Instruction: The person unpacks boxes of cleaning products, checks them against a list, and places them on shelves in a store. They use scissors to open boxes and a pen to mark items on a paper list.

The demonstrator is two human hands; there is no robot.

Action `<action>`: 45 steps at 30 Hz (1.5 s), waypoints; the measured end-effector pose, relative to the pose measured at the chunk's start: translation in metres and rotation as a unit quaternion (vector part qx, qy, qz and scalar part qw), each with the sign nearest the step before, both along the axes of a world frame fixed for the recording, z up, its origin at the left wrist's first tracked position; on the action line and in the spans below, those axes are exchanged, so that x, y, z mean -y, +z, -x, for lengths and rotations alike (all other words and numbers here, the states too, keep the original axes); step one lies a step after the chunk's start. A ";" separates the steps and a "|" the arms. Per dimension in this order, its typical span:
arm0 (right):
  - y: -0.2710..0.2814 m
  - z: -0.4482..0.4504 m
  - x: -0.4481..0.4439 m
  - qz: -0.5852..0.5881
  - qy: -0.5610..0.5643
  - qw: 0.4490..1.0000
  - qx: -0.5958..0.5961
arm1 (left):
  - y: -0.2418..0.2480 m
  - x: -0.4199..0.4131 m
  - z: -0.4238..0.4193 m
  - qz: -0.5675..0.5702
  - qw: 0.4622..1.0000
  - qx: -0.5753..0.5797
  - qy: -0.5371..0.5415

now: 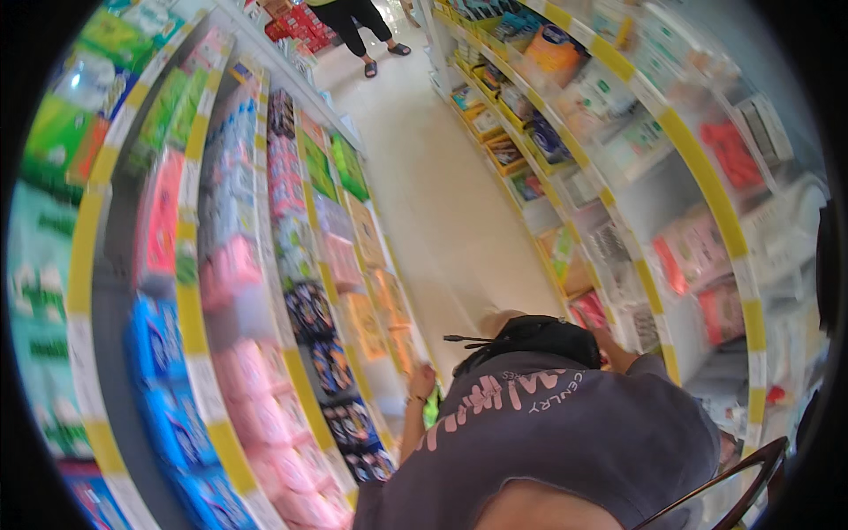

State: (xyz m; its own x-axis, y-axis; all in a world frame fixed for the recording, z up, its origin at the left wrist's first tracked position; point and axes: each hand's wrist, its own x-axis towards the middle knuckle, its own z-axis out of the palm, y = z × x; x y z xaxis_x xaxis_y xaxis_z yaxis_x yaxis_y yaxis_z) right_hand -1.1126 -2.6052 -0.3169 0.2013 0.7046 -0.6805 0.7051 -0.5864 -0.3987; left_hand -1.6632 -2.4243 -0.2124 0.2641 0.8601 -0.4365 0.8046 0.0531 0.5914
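Note:
My left hand (pixel 421 382), with a bracelet at the wrist, hangs beside the lower left shelves, close to orange packs (pixel 399 341). Its fingers look curled but are blurred, and a bright green item (pixel 432 407) shows just behind the wrist; whether I hold it cannot be made out. My right hand (pixel 604 336) is low by the right shelves, near a red-pink pack (pixel 588 309). The black bag (pixel 543 338) at my waist partly covers this hand, so its fingers are hidden.
Left shelves (pixel 83 318) carry pink packs (pixel 265 404), blue packs (pixel 175 397) and green packs. Right shelves (pixel 712 179) hold bagged goods and yellow bins (pixel 487 122). Between them runs a pale floor aisle (pixel 457 199). A person (pixel 354 30) in dark sandals stands at its far end.

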 end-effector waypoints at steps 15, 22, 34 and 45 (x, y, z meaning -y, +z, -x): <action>0.097 -0.021 -0.586 -0.050 -0.079 0.995 -0.024 | -0.079 -0.371 -0.007 0.231 0.967 -0.101 0.045; 0.028 -0.146 -0.616 -0.072 0.245 0.948 0.189 | -0.047 -0.802 -0.108 0.012 0.993 0.052 0.108; 0.064 -0.151 -1.159 0.053 -0.208 0.927 -0.306 | -0.060 -1.073 -0.123 0.074 0.991 -0.077 0.084; 0.205 -0.103 -1.665 -0.143 0.130 0.963 -0.188 | -0.092 -1.291 -0.167 0.241 0.964 -0.111 -0.004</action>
State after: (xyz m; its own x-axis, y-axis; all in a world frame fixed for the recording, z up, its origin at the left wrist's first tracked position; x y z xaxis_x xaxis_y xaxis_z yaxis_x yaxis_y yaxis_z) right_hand -1.0096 -0.9403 -0.1117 -0.2308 0.8671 -0.4415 0.5871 -0.2378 -0.7738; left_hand -1.4965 -1.1330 -0.3041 0.1241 0.5424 -0.8309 0.9096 0.2726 0.3137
